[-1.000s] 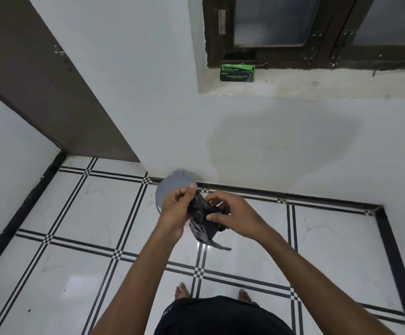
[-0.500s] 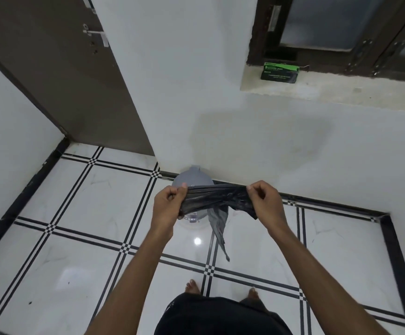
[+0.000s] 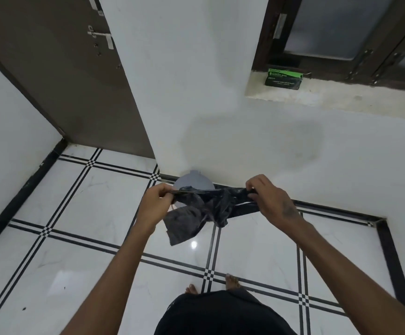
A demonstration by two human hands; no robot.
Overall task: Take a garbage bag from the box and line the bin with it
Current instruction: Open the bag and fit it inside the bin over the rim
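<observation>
At the far left stands a brown door (image 3: 58, 76). The left hand (image 3: 153, 207) has its fingers (image 3: 165, 192) pinched shut on one end of the black garbage bag (image 3: 205, 209), stretched in the air across to the right hand (image 3: 270, 201), which is clenched on the other end. The middle sags, crumpled, with a flap hanging toward the tiled floor (image 3: 75, 213). The grey bin (image 3: 193, 182) sits behind it against the wall; the green box (image 3: 283, 78) rests on the window sill (image 3: 341, 97). Pulling too hard could tear the thin film, or the folds may stay stuck and the mouth never open.
</observation>
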